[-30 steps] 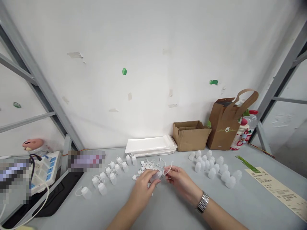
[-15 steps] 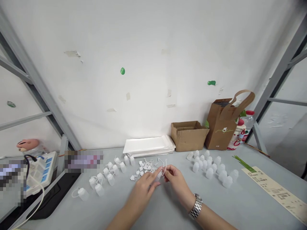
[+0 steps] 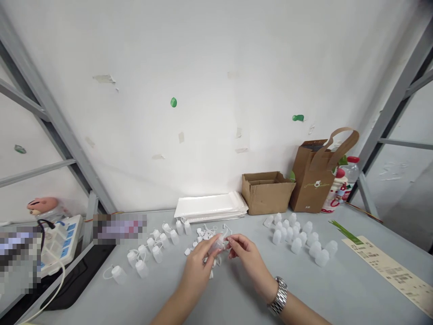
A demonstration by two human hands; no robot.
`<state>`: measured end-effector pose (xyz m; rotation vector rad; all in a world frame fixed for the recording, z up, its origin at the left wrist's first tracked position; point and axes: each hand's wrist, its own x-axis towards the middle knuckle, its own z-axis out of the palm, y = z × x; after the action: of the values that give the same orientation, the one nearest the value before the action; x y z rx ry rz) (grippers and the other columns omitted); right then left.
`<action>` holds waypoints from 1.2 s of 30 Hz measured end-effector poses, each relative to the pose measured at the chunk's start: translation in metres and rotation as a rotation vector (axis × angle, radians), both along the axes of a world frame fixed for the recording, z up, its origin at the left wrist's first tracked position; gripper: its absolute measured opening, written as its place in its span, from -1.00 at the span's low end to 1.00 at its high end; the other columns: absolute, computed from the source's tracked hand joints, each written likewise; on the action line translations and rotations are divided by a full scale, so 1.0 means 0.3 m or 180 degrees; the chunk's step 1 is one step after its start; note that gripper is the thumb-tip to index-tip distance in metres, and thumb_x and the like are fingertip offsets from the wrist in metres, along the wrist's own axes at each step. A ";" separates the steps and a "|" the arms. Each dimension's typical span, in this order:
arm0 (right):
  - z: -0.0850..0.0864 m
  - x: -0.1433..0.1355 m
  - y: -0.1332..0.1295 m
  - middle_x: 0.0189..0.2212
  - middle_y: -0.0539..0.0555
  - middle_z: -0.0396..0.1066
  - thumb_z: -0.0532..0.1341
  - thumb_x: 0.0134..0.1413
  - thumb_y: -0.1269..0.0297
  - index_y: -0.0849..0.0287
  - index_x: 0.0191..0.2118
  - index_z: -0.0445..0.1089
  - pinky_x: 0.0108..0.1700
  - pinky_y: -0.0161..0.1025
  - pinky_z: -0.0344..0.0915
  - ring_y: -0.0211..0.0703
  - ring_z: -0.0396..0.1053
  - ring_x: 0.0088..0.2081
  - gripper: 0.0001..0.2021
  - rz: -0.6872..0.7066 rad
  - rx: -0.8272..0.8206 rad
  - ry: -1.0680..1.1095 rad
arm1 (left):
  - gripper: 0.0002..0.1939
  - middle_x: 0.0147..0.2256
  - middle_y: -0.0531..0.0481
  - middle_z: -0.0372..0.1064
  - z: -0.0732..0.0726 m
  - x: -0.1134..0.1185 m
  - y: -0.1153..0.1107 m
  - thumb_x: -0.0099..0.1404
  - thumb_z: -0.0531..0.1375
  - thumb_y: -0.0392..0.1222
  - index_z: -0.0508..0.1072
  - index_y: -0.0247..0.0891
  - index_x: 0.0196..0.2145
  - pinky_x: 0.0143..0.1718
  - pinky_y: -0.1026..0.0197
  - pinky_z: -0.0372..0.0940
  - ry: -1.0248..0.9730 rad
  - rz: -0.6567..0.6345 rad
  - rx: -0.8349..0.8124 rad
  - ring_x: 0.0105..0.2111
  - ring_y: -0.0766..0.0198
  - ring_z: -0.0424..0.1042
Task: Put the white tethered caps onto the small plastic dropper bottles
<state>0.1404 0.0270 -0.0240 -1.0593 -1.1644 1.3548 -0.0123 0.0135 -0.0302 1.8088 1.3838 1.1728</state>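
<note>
My left hand (image 3: 199, 262) is closed round a small translucent plastic bottle (image 3: 216, 245), which lies tilted between the thumb and fingers. A thin white cap strap (image 3: 227, 229) curls up at the bottle's top end. My right hand (image 3: 248, 258) pinches at that end, its fingertips on the strap; the exact grip is partly hidden. Just behind and beneath my left hand lies a loose pile of white caps (image 3: 203, 234) with straps. To the left stand several capped bottles (image 3: 141, 268) in slanting rows. Several uncapped bottles (image 3: 314, 249) are grouped on the right.
Against the wall lie stacked white envelopes (image 3: 209, 206), a cardboard box (image 3: 270, 196) and a brown paper bag (image 3: 309, 189). A printed paper strip (image 3: 389, 271) is at the right. On the left are a power strip (image 3: 66, 243) and a black mat (image 3: 77, 275).
My left hand has turned the bottle, so more of it shows. The strap has swung from upright to a curl over the bottle's end. Several caps now show beneath my left hand.
</note>
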 end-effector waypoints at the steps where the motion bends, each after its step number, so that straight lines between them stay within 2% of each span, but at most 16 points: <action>1: -0.003 -0.004 -0.003 -0.48 0.00 0.37 0.24 -0.18 0.01 0.19 -0.41 0.38 -0.34 -0.24 0.25 -0.23 0.30 -0.49 -0.69 0.0059 -0.0037 0.0019 | -0.66 -0.17 -0.03 0.45 0.002 0.000 0.003 0.21 0.08 -0.06 0.39 -0.11 -0.07 -0.15 0.16 0.32 -0.0240 0.0051 -0.0117 -0.17 0.19 0.41; 4: -0.018 -0.027 -0.018 -0.39 0.05 0.41 0.32 -0.26 0.06 0.20 -0.34 0.40 -0.31 -0.24 0.26 -0.20 0.34 -0.43 -0.65 0.0371 -0.0060 0.0101 | -0.59 -0.20 -0.10 0.47 0.023 0.007 0.006 0.15 0.12 0.02 0.36 -0.24 -0.09 -0.12 0.14 0.29 -0.1046 0.0070 -0.0529 -0.15 0.14 0.41; 8: -0.021 -0.058 -0.043 -0.49 0.00 0.41 0.37 -0.30 0.08 0.18 -0.29 0.40 -0.30 -0.23 0.27 -0.20 0.36 -0.44 -0.60 0.0849 -0.0070 0.0257 | -0.47 -0.20 -0.17 0.48 0.056 0.028 -0.007 0.05 0.18 0.11 0.31 -0.27 -0.10 -0.22 0.13 0.32 -0.1827 -0.0043 -0.1098 -0.16 0.07 0.43; 13: 0.014 -0.055 -0.056 -0.46 0.02 0.43 0.36 -0.28 0.05 0.19 -0.39 0.41 -0.23 -0.21 0.28 -0.17 0.39 -0.38 -0.66 0.0890 -0.0175 0.0642 | -0.53 -0.13 -0.19 0.44 0.066 0.038 -0.025 0.07 0.20 0.06 0.30 -0.21 -0.11 -0.26 0.12 0.31 -0.2319 -0.0396 -0.1410 -0.14 0.06 0.42; 17: 0.012 -0.049 -0.050 -0.54 -0.02 0.40 0.35 -0.27 0.06 0.21 -0.46 0.38 -0.29 -0.24 0.26 -0.22 0.36 -0.46 -0.69 0.0744 -0.0225 0.0546 | -0.60 -0.09 -0.19 0.42 0.080 0.030 -0.030 0.06 0.22 -0.01 0.37 -0.22 -0.16 -0.13 0.08 0.26 -0.2396 -0.0581 -0.1342 -0.08 0.06 0.38; 20: -0.011 -0.053 -0.043 -0.59 -0.05 0.35 0.35 -0.26 0.09 0.20 -0.49 0.31 -0.37 -0.27 0.24 -0.24 0.31 -0.52 -0.69 0.0620 -0.0133 0.0304 | -0.66 -0.11 -0.18 0.43 0.095 0.027 -0.030 0.08 0.19 0.00 0.41 -0.25 -0.22 -0.15 0.08 0.27 -0.2251 -0.0598 -0.1290 -0.07 0.03 0.36; 23: -0.026 -0.057 -0.045 -0.61 -0.08 0.28 0.32 -0.19 0.14 0.17 -0.50 0.24 -0.42 -0.29 0.19 -0.26 0.24 -0.53 -0.73 0.0406 0.0044 -0.0180 | -0.72 -0.14 -0.12 0.45 0.102 0.026 -0.030 0.13 0.14 -0.05 0.44 -0.27 -0.26 -0.10 0.10 0.24 -0.1999 -0.0606 -0.1215 -0.07 0.07 0.36; 27: -0.022 -0.052 -0.061 -0.60 -0.10 0.20 0.27 -0.14 0.23 0.13 -0.52 0.17 -0.45 -0.31 0.13 -0.26 0.17 -0.52 -0.78 0.0092 0.0421 -0.1044 | -0.71 -0.14 -0.07 0.45 0.093 0.026 -0.033 0.16 0.10 -0.10 0.43 -0.24 -0.19 -0.02 0.10 0.19 -0.1861 -0.0515 -0.1213 -0.07 0.11 0.36; 31: -0.024 -0.045 -0.072 -0.57 -0.09 0.21 0.22 -0.11 0.26 0.11 -0.51 0.15 -0.43 -0.31 0.13 -0.23 0.19 -0.51 -0.81 -0.0094 0.0736 -0.1645 | -0.72 -0.17 -0.04 0.46 0.086 0.028 -0.035 0.12 0.15 -0.08 0.43 -0.21 -0.21 -0.02 0.09 0.18 -0.1895 -0.0438 -0.1153 -0.09 0.12 0.37; 36: -0.032 -0.039 -0.076 -0.58 -0.07 0.27 0.21 -0.09 0.25 0.11 -0.50 0.16 -0.45 -0.31 0.12 -0.21 0.22 -0.52 -0.83 -0.0297 0.0843 -0.2101 | -0.75 -0.19 -0.07 0.48 0.098 0.036 -0.035 0.06 0.22 -0.06 0.47 -0.23 -0.31 -0.02 0.11 0.18 -0.2011 -0.0522 -0.1185 -0.08 0.08 0.36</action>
<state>0.1288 0.0042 -0.0336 -1.3882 -1.6910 0.7545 -0.0013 0.0031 -0.0008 1.1285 0.9776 1.1668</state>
